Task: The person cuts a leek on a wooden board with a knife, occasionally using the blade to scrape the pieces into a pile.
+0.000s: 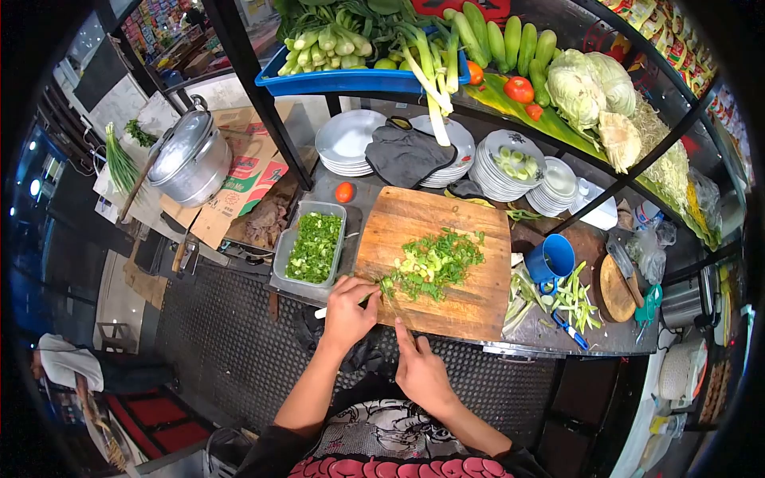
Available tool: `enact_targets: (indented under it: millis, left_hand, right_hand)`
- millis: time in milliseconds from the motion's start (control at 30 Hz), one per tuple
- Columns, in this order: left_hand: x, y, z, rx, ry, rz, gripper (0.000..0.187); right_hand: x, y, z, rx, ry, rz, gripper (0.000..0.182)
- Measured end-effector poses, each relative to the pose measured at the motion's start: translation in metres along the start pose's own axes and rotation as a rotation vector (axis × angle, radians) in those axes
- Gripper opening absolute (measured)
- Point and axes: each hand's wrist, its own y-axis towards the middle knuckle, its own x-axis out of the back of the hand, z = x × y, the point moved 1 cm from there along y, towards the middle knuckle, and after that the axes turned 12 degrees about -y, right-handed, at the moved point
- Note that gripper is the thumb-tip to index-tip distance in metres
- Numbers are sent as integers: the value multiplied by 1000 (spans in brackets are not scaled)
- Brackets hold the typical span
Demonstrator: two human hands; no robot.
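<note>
A wooden cutting board [382,231] lies on the counter with a heap of chopped green onion [441,263] on it. At the board's lower left corner my left hand [351,309] is closed on a small bunch of green onion [386,284]. My right hand [422,368] is closed at the board's front edge, index finger stretched forward along a thin knife whose blade is hard to make out. The blade lies close to the bunch. Left of the board, a clear plastic container [343,231] holds more chopped green onion.
Behind the board are stacked plates [351,137] and a tomato [345,192]. To the right stand a blue mug [551,259], onion trimmings [575,301], a blue peeler [570,331] and a round wooden board [615,288]. A blue tray [343,84] of vegetables sits above. A pot [190,163] stands left.
</note>
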Motion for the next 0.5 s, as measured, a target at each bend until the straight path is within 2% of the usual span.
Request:
enact_targets:
  millis: [133, 233, 433, 500]
  left_hand:
    - [-2, 0, 1, -11, 6, -43, 11]
    - [-3, 0, -1, 112, -29, -101, 12]
    - [6, -5, -4, 26, 11, 10, 12]
    - [13, -8, -4, 59, 22, 3, 12]
  right_hand:
    - [9, -12, -3, 9, -32, -12, 73]
    - [15, -24, -7, -54, -26, 25, 72]
    - [1, -10, -6, -54, 42, -49, 71]
    - [6, -11, -3, -81, 65, -33, 69]
